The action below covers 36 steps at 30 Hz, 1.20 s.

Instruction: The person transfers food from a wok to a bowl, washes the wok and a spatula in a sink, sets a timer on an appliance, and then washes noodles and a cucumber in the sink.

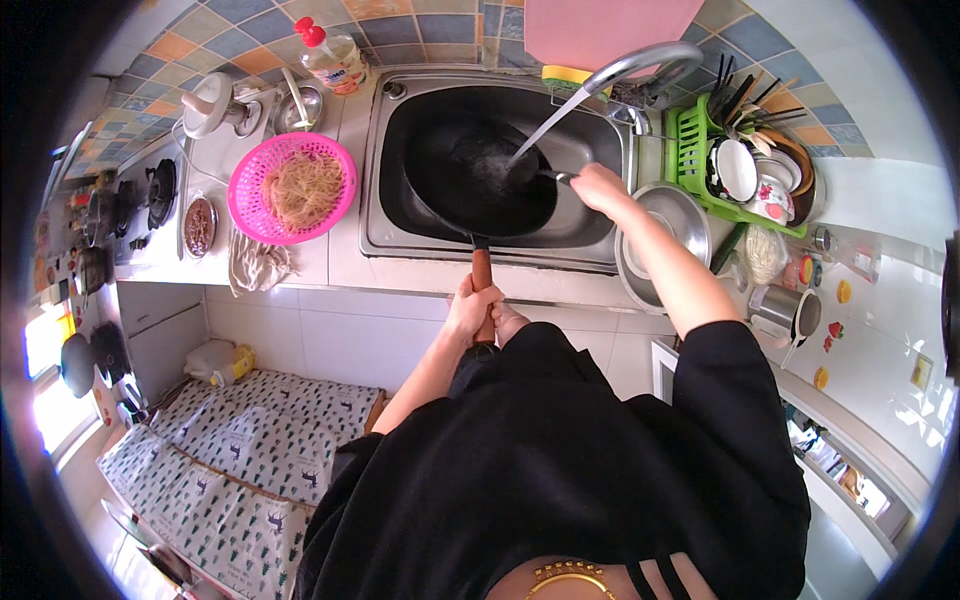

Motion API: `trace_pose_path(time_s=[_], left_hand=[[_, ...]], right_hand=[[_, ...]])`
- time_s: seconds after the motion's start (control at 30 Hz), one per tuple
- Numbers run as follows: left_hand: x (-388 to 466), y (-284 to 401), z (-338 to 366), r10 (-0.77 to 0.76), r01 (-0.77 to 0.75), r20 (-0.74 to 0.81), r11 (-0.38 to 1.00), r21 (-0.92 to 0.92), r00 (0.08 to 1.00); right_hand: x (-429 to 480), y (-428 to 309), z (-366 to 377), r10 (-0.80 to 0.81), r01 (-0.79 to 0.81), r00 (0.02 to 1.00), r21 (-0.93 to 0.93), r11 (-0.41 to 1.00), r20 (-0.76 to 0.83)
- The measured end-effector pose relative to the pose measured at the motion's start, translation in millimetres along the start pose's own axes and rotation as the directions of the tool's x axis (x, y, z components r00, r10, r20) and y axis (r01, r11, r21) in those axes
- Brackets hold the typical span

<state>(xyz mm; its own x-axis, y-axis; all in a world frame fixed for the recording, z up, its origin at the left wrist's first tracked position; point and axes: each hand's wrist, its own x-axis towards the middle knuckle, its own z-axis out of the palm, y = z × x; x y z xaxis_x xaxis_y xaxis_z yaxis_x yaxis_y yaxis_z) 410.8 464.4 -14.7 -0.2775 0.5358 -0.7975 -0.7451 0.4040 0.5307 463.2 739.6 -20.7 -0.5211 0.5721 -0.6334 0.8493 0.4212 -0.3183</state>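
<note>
A black wok point(450, 165) lies tilted in the stainless steel sink point(592, 247), its wooden handle point(482, 274) pointing toward me. My left hand point(474, 304) grips that handle. My right hand point(600, 187) is closed on the handle of a dark utensil point(523, 169), whose round head is inside the wok. Water point(551, 124) streams from the curved faucet point(637, 56) onto the wok around the utensil head. Another small hand point(510, 321) shows beside the wok handle, near my left hand; whose it is cannot be told.
Left of the sink sit a pink colander point(238, 202) of pale shreds, a dish of brown food point(199, 225), a cloth point(257, 264) and a soap bottle point(335, 64). A metal basin point(694, 225) and green dish rack point(688, 150) stand at the right.
</note>
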Motion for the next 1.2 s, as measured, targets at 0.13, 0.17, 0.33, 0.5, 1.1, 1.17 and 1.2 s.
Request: trace_pose_path(time_s=[0.13, 0.17, 0.33, 0.5, 1.1, 1.17, 1.2], left_hand=[[6, 9, -13, -0.148, 0.162, 0.130, 0.980, -0.111, 0.980], [11, 9, -20, -0.150, 0.165, 0.133, 0.981, -0.106, 0.980], [40, 0, -54, -0.196, 0.235, 0.406, 0.971, -0.046, 0.892], [55, -16, -67, -0.117, 0.086, 0.383, 0.992, 0.096, 0.916], [7, 13, -58, -0.038, -0.009, 0.141, 0.947, 0.321, 0.989], [0, 13, -59, 0.028, -0.063, 0.097, 0.920, 0.386, 0.995], [-5, 15, -60, 0.031, -0.065, 0.092, 0.920, 0.387, 0.995]], right_hand=[[-3, -48, 0, -0.117, 0.093, 0.984, -0.166, 0.982, -0.137], [6, -47, 4, -0.204, 0.176, 0.975, -0.244, 0.954, -0.091], [2, -42, 1, -0.591, 0.559, 0.804, -0.430, 0.709, 0.069], [-38, -15, -46, -0.650, 0.658, 0.730, -0.476, 0.583, 0.212], [59, 98, -100, 0.113, -0.125, 0.992, 0.667, 0.735, 0.061], [58, 108, -100, 0.056, -0.162, 0.983, 0.677, 0.718, 0.175], [54, 109, -94, -0.034, -0.118, 0.976, 0.658, 0.744, 0.214]])
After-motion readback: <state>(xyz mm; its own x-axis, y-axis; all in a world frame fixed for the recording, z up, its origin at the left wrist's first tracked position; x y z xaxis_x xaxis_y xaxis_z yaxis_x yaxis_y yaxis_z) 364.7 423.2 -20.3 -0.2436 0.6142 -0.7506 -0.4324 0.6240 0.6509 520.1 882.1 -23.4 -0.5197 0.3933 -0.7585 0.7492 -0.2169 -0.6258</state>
